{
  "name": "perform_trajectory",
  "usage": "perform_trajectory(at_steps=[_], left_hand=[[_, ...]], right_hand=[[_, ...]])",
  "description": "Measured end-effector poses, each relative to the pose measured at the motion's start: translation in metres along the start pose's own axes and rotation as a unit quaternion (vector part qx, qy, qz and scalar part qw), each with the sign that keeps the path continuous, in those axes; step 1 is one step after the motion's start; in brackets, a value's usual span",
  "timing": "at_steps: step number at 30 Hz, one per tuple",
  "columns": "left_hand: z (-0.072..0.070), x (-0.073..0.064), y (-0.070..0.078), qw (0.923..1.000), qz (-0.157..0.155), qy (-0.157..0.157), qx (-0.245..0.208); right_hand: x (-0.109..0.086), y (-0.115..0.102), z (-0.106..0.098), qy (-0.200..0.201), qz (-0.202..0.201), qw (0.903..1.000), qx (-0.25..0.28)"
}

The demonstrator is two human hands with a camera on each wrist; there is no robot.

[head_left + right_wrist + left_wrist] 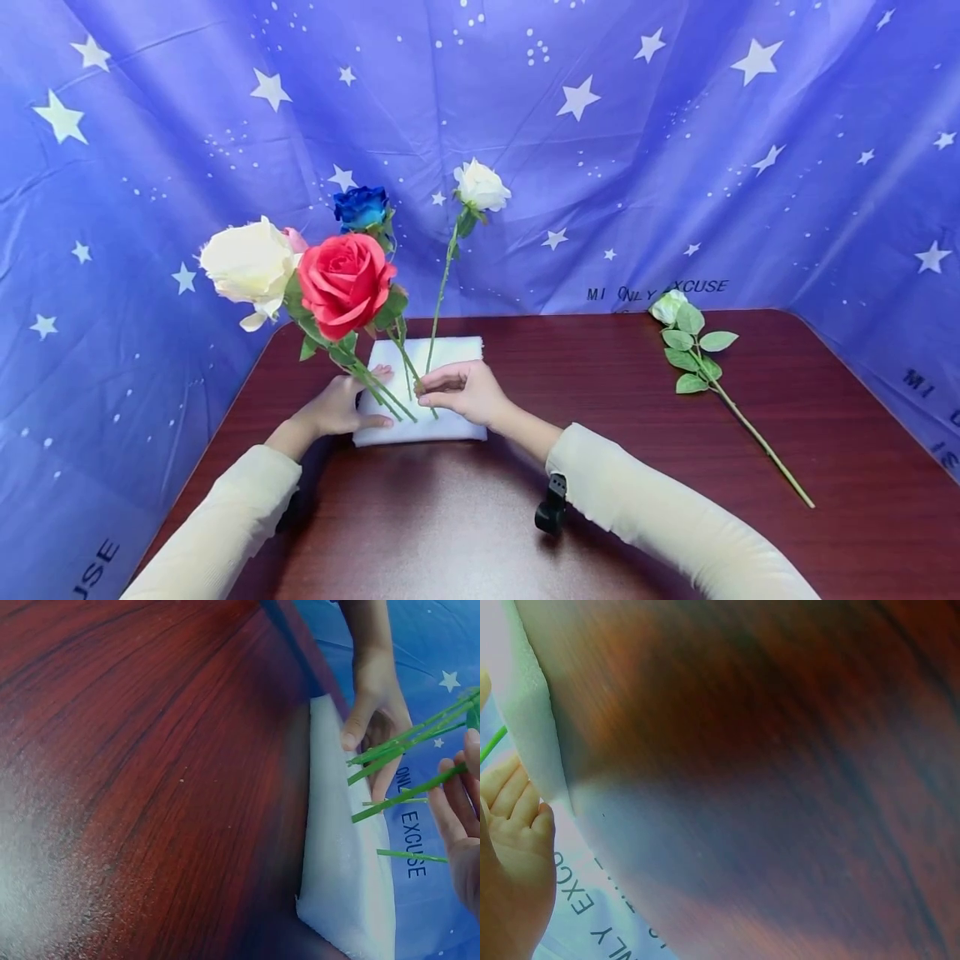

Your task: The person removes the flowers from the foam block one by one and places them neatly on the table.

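Note:
A white foam block (pixel 459 427) lies on the table with several artificial roses standing in it. My left hand (pixel 339 407) rests against its left edge, thumb and fingers spread over the top. With thumb and fingertips my right hand (pixel 471 393) pinches a green rose stem (pixel 409 796) low down, close above the foam. That stem's upper part runs behind the red rose (pixel 347 286). A large cream rose (pixel 247 260) leans left, partly covering a pink rose (pixel 295 240). Behind stand a blue rose (pixel 362 207) and, upright farther right, a white rose (pixel 482 185).
Another white rose (pixel 667 307) with leaves lies on the right of the dark red wooden table (pixel 570 358), its stem pointing toward the near right corner. A blue curtain (pixel 510 100) with white stars hangs around the table's back and sides.

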State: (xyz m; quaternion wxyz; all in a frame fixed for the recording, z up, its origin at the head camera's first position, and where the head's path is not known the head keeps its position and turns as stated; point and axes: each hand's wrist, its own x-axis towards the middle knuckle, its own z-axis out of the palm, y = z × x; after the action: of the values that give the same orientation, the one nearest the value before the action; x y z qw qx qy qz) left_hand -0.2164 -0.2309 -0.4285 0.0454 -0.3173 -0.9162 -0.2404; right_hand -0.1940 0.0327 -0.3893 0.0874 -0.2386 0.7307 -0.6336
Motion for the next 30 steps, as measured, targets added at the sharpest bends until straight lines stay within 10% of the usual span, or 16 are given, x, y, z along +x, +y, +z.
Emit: perform_trajectory(at_steps=[12, 22, 30], left_hand=[[-0.001, 0.006, 0.001, 0.9997, -0.018, -0.013, 0.002], [0.000, 0.003, 0.001, 0.9994, -0.028, -0.018, -0.006], [0.000, 0.002, 0.002, 0.9993, -0.031, -0.019, -0.007]], right_hand=[[0.002, 0.008, -0.009, 0.063, -0.042, 0.9970, 0.019], [-0.002, 0.013, -0.018, 0.104, 0.030, 0.9820, 0.154], [-0.002, 0.012, -0.019, 0.101, 0.047, 0.9818, 0.153]])
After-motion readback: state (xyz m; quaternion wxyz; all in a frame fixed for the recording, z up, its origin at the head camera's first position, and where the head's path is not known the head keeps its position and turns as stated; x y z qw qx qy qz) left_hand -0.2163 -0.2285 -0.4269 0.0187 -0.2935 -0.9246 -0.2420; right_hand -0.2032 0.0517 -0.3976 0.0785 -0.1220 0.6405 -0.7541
